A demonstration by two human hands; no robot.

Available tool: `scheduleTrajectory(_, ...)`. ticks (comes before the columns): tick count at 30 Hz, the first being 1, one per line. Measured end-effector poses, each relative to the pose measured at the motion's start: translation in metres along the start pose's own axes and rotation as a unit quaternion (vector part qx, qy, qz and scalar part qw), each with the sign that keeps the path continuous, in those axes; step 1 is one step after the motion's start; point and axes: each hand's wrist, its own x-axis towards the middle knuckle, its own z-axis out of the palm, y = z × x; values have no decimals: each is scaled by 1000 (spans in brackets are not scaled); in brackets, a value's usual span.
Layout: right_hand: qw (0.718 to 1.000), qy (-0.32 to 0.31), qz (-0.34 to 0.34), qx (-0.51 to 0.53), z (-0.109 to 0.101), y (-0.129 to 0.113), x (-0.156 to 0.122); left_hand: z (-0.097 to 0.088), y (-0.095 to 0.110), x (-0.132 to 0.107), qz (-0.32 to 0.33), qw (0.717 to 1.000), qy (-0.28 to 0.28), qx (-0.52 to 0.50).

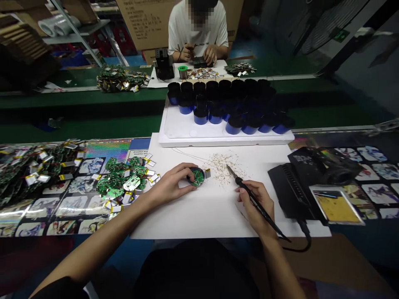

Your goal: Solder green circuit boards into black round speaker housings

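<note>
One round green circuit board (198, 177), seated in a dark round case (197, 169), lies near the middle of my remote view, over the white sheet (193, 218); I take it as the centre of my clock. My left hand (174, 182) grasps the case from 9 o'clock, thumb along the near edge and fingers curled at the side; a small silver cell (208, 173) sits just beside the board at 3 o'clock. At 4 o'clock my right hand (257, 203) grips a soldering iron (252, 198) like a pen; its tip points up and left over scattered pale bits (222, 164) between 2 and 3 o'clock, and I cannot tell whether it touches them; thin wires (190, 154) run across the sheet near 12 o'clock. At 9 o'clock lies a pile of green boards (124, 180), with a larger heap (40, 170) farther out; at 3 o'clock stands a black soldering station (288, 189), a yellow sponge (336, 210) beyond it; at 1 o'clock a white foam tray (183, 131) bears rows of blue-and-black cups (215, 116); at 12 o'clock, across the benches, sits a person in a white shirt (198, 35).
</note>
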Motion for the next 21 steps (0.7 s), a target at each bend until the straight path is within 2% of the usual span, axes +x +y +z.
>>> scheduleTrajectory(3, 1000, 3, 3, 22, -1, 1, -1, -18, 3, -10, -12, 999, 36, -8)
scheduleTrajectory(6, 999, 29, -9, 34, -2, 3, -1, -49, -1, -26, -39, 995, 93, -3)
scheduleTrajectory(8, 999, 44, -9, 30, -2, 3, 0, -75, -10, -36, -67, 986, 151, -1)
scheduleTrajectory(11, 998, 51, 8, 22, -3, 4, 1, -117, -35, -40, -110, 962, 249, -27)
scheduleTrajectory(14, 998, 56, 23, 12, -2, 4, 1, -157, -70, -27, -172, 931, 321, -36)
scheduleTrajectory(16, 998, 62, 31, -1, -2, 2, 0, -177, -95, -10, -219, 913, 342, -12)
scheduleTrajectory(18, 996, 65, 50, -29, -3, 1, -1, -190, -118, 9, -242, 903, 355, 7)
scheduleTrajectory(21, 993, 65, 75, -66, -6, 2, 0, -197, -144, 30, -269, 892, 362, 32)
